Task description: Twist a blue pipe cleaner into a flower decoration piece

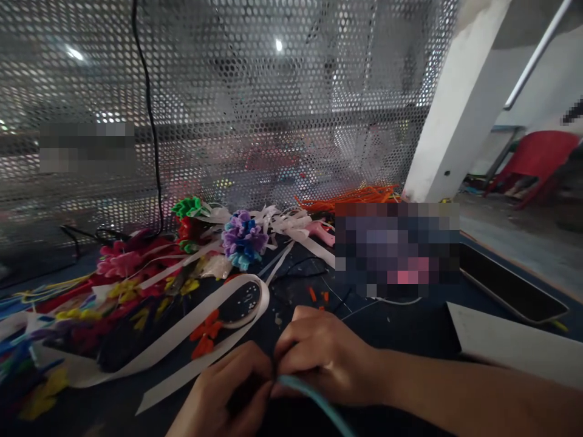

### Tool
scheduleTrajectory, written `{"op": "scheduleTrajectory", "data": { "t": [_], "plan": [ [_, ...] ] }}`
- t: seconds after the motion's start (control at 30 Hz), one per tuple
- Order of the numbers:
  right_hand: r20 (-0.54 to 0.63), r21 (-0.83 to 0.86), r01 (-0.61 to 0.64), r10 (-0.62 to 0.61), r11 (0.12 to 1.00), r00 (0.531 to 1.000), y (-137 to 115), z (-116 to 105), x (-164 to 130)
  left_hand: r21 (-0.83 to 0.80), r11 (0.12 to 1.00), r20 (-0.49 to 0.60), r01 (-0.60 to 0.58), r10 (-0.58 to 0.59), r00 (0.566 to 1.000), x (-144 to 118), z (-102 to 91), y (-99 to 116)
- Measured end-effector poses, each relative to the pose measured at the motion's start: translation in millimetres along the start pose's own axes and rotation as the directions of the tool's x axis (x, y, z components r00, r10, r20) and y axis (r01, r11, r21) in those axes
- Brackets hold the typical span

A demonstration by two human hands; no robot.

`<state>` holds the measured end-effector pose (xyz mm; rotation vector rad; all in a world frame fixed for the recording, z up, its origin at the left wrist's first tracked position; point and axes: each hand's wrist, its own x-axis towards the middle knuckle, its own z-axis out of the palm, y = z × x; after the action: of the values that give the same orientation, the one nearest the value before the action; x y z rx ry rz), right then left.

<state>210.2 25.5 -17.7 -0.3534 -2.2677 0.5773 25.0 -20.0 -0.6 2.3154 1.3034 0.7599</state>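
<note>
At about 9 o'clock on the dark worktop [401, 328] lie bright pipe-cleaner flowers [118, 261] and white ribbon [200, 331]. At 6 o'clock, the left hand [228, 391] and right hand [319, 358] meet, fingers curled tight, pinching a light blue pipe cleaner [314, 400] that trails toward 5 o'clock.

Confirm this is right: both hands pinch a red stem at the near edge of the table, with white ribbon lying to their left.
One detail is wrong. The stem is light blue, not red, as the head view shows. The left hand and right hand do pinch it at the near edge of the table, and the white ribbon lies to their left.
</note>
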Motion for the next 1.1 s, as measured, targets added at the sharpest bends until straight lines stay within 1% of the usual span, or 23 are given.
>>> {"op": "scheduleTrajectory", "data": {
  "t": [0.13,0.33,0.43,0.5,0.63,0.7,0.8,0.93,1.0,1.1],
  "plan": [
    [0.021,-0.031,-0.018,0.019,0.999,1.000,-3,-3,2,-0.023,0.997,0.025,0.076,-0.076,0.997,0,0.8,-2],
    [0.000,-0.101,-0.116,0.117,0.988,0.993,-8,1,1,-0.023,0.989,0.026,0.149,-0.148,0.989,1,3.3,-1],
    [-0.058,-0.143,-0.166,0.159,0.976,0.986,-9,5,-1,-0.002,0.986,0.036,0.165,-0.165,0.986,-1,3.9,1],
    [-0.131,-0.152,-0.193,0.173,0.970,0.976,-10,7,-2,-0.011,0.983,0.069,0.182,-0.181,0.981,-2,3.0,3],
    [-0.267,-0.141,-0.159,0.117,0.977,0.957,-10,10,-3,-0.083,0.953,0.145,0.291,-0.277,0.950,-1,0.0,7],
    [-0.299,-0.139,-0.140,0.093,0.980,0.950,-11,10,-3,-0.119,0.934,0.164,0.336,-0.315,0.935,1,-0.5,7],
    [-0.294,-0.174,-0.100,0.045,0.980,0.955,-11,10,-4,-0.177,0.913,0.160,0.368,-0.342,0.926,2,0.6,4],
    [-0.255,-0.286,-0.056,-0.020,0.956,0.967,-12,8,-5,-0.222,0.904,0.108,0.365,-0.349,0.931,2,2.0,0],
    [-0.233,-0.315,-0.052,-0.024,0.948,0.972,-10,8,-5,-0.236,0.899,0.086,0.370,-0.360,0.929,2,2.5,0],
    [-0.231,-0.305,-0.071,-0.001,0.950,0.973,-6,8,-4,-0.258,0.881,0.082,0.397,-0.390,0.917,2,3.2,0]
  ]
}}
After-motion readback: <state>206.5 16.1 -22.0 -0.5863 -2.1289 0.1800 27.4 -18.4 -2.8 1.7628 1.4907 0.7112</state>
